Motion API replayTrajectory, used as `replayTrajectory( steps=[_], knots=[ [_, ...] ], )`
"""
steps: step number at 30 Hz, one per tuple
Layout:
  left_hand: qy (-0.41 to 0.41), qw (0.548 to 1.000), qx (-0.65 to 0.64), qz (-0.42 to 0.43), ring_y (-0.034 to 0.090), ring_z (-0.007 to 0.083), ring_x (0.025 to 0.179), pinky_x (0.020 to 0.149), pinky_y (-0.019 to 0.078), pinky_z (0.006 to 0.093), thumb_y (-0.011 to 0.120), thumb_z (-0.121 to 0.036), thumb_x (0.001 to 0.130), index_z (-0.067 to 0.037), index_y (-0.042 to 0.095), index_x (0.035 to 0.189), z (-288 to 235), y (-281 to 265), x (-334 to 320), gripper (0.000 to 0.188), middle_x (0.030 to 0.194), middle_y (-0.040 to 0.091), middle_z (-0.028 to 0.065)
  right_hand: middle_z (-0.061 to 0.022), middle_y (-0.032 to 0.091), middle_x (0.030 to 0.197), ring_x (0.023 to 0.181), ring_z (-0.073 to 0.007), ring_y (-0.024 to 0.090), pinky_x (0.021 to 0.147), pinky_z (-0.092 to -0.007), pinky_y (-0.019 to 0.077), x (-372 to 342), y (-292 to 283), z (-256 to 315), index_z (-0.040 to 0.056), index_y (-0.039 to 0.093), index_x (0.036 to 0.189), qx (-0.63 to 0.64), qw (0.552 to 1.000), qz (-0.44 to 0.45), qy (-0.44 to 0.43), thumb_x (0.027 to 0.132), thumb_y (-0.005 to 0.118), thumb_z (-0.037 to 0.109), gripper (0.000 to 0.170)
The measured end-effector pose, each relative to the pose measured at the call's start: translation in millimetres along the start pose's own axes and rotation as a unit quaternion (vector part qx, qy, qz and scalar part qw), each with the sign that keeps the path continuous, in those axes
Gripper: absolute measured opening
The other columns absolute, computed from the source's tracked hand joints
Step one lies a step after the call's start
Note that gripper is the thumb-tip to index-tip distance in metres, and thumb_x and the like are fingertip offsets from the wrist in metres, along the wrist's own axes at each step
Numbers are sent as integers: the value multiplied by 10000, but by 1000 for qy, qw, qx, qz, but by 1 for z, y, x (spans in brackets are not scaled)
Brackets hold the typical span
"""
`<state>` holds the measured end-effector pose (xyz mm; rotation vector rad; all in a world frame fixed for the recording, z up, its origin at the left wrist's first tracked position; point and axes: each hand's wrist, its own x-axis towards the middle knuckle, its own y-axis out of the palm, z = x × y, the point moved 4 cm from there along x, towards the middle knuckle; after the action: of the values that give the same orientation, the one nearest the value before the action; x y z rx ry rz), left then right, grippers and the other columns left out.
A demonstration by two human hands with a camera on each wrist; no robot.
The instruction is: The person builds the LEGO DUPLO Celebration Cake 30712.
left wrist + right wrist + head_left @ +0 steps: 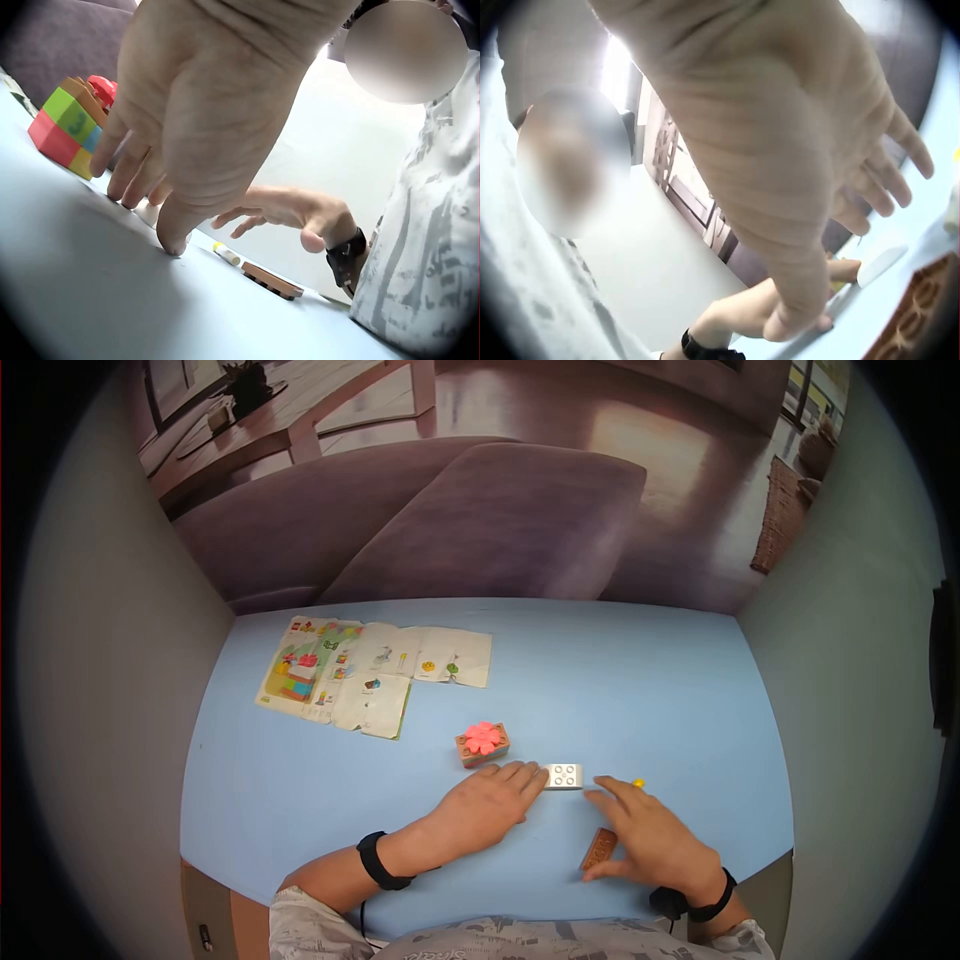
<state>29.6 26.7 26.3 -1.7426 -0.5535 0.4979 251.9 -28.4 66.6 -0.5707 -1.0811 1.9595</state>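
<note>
A white toy brick (pixel 565 776) with studs lies on the blue table. My left hand (pixel 487 801) rests on the table with its fingertips right at the brick's left end; its fingers are nearly straight, the thumb (pixel 174 238) apart from them. My right hand (pixel 655 842) hovers over the table just right of the white brick, fingers spread and holding nothing. Below its palm side lies a brown brick (pixel 599 849) with a raised pattern. A small white cylinder piece with a yellow end (pixel 225 253) lies by the right fingers, mostly hidden in the head view.
Beyond my left fingers stands a block stack (pixel 69 124) of several coloured bricks, topped with brown and a pink flower (pixel 483 738). An unfolded, creased instruction sheet (pixel 370 700) lies at the back left of the table (pixel 620 680). Grey side walls (pixel 850 690) flank the table.
</note>
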Motion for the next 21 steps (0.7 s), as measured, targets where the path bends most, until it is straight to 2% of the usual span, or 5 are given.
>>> replayTrajectory(
  steps=[1,7,10,13,21],
  knots=[
    [1,1000,-4,-2,616,308,1309,1078,522,408,781,-213,903,41,521,1470,0,1,0,674,1413,622,175,-295,444,1563,1409,-461,497,1167,-513,440,-5,8,0,-26,493,1489,27,999,14,-11,790,892,481,952],
    [1,1000,1,7,609,321,1326,1083,523,416,788,-211,902,44,512,1476,-3,0,0,686,1441,609,193,-271,382,1635,1523,-437,382,1229,-595,334,-29,68,-5,-20,449,1549,-115,993,24,-3,921,768,503,877],
    [5,1000,9,-2,612,324,1320,1079,527,418,793,-217,898,44,510,1475,-3,0,-1,693,1436,610,196,-261,355,1661,1551,-449,336,1234,-633,303,-29,65,-9,-16,444,1560,-111,993,31,-2,984,695,492,808],
    [1,1000,7,15,616,324,1313,1077,529,416,796,-216,895,47,509,1473,-4,-3,0,697,1431,612,194,-267,348,1663,1557,-456,322,1232,-635,306,-28,54,-10,-8,441,1565,-158,986,13,48,996,687,471,783],
    [5,1000,4,17,629,325,1282,1069,532,409,802,-205,886,45,527,1452,-4,0,-1,678,1392,632,187,-268,364,1650,1541,-442,350,1223,-606,340,-26,65,-21,-2,458,1551,-95,995,8,20,1031,662,344,657]
  ],
)
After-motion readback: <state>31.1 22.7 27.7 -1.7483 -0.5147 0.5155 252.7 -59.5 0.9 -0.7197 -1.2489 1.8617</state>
